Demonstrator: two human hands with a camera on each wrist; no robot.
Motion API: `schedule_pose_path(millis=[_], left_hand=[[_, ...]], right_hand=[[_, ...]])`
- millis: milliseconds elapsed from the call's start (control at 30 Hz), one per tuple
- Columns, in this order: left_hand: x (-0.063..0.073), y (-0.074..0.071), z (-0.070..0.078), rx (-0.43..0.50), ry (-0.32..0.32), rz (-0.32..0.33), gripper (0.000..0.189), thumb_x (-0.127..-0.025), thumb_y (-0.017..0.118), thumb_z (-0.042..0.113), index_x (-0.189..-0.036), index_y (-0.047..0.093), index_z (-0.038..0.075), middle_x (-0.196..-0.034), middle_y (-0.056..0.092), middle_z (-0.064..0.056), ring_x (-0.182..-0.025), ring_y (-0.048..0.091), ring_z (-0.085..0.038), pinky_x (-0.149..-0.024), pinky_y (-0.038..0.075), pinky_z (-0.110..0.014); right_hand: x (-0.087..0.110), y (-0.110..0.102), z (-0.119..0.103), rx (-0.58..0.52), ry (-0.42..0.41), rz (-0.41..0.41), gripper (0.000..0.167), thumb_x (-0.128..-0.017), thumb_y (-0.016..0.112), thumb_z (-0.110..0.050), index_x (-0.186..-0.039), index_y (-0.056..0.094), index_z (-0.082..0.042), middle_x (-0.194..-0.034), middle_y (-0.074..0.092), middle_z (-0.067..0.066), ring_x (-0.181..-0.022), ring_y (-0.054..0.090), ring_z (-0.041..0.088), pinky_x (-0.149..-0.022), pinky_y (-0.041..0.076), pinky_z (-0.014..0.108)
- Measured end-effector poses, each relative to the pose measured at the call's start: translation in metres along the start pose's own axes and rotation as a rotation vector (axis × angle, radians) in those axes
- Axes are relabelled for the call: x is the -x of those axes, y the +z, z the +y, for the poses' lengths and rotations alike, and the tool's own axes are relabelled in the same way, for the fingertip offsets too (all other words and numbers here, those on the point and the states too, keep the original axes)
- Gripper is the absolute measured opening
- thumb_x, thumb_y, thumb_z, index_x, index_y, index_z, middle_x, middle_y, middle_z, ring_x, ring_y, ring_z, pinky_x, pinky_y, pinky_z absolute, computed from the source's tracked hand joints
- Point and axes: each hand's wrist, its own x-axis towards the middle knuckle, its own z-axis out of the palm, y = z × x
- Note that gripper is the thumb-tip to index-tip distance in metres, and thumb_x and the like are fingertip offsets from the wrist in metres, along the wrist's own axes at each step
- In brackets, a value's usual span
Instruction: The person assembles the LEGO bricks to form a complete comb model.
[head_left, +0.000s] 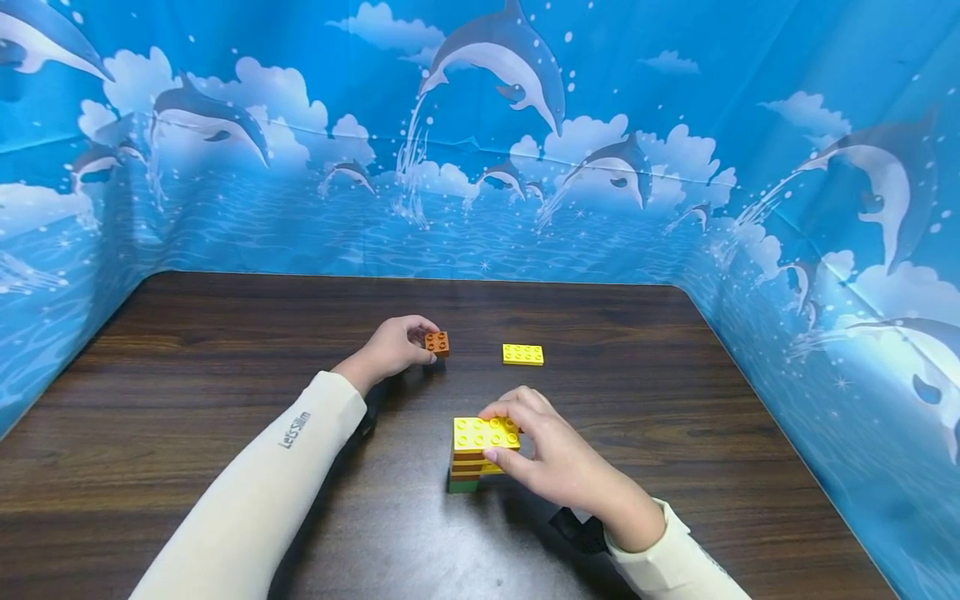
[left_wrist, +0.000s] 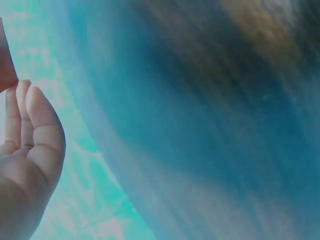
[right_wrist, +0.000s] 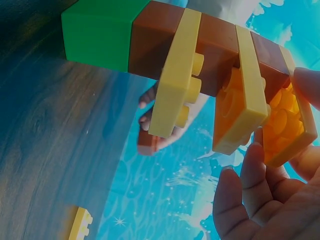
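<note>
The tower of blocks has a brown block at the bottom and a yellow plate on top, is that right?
Not quite: the bottom block of the tower is green, not brown, as the right wrist view shows. The yellow plate on top is right.

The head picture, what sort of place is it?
Probably a tabletop play corner indoors: a blue dolphin-printed cloth hangs round a dark brown wood-grain table, with a tower of green, brown and yellow plastic bricks on it.

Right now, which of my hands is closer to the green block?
Right. Your right hand is above and right of the green block, gripping the top of the stack; your left hand is farther away, beyond the stack, holding a brown brick.
</note>
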Motion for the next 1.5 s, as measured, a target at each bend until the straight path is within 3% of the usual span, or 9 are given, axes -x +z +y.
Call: schedule_pose_path(millis=[267, 967, 1267, 1500], left_hand=[[0.015, -0.006, 0.012, 0.031, 0.043, 0.026, 0.043, -0.084, 0.071, 0.003, -0.125, 0.059, 0.004, -0.111, 0.058, -0.016, -0.094, 0.053, -0.027, -0.073, 0.049, -0.033], [0.062, -0.012, 0.050, -0.006, 0.180, 0.072, 0.043, -0.083, 0.072, 0.012, -0.124, 0.061, 0.007, -0.113, 0.057, -0.011, -0.097, 0.056, -0.026, -0.075, 0.051, -0.038], [0.086, -0.011, 0.060, 0.047, 0.255, 0.025, 0.040, -0.083, 0.071, 0.010, -0.122, 0.061, 0.005, -0.108, 0.057, -0.010, -0.092, 0.054, -0.024, -0.075, 0.050, -0.034], [0.102, -0.002, 0.064, 0.044, 0.265, -0.008, 0.040, -0.083, 0.072, 0.011, -0.122, 0.062, 0.008, -0.106, 0.056, -0.006, -0.091, 0.053, -0.021, -0.076, 0.050, -0.034]], right_hand=[[-0.001, 0.000, 0.000, 0.011, -0.004, -0.011, 0.033, -0.089, 0.070, -0.018, -0.121, 0.060, -0.016, -0.118, 0.052, -0.006, -0.104, 0.045, 0.014, -0.074, 0.044, 0.027], [-0.003, -0.001, -0.002, 0.029, 0.001, -0.021, 0.034, -0.089, 0.070, -0.018, -0.121, 0.060, -0.015, -0.117, 0.053, -0.005, -0.102, 0.044, 0.014, -0.070, 0.044, 0.027], [-0.002, -0.002, -0.003, 0.029, -0.003, -0.020, 0.033, -0.089, 0.070, -0.017, -0.120, 0.060, -0.014, -0.117, 0.052, -0.005, -0.102, 0.045, 0.014, -0.071, 0.044, 0.027], [-0.002, -0.001, -0.004, 0.027, -0.002, -0.022, 0.033, -0.089, 0.070, -0.017, -0.120, 0.060, -0.014, -0.117, 0.052, -0.003, -0.100, 0.045, 0.015, -0.067, 0.045, 0.025]])
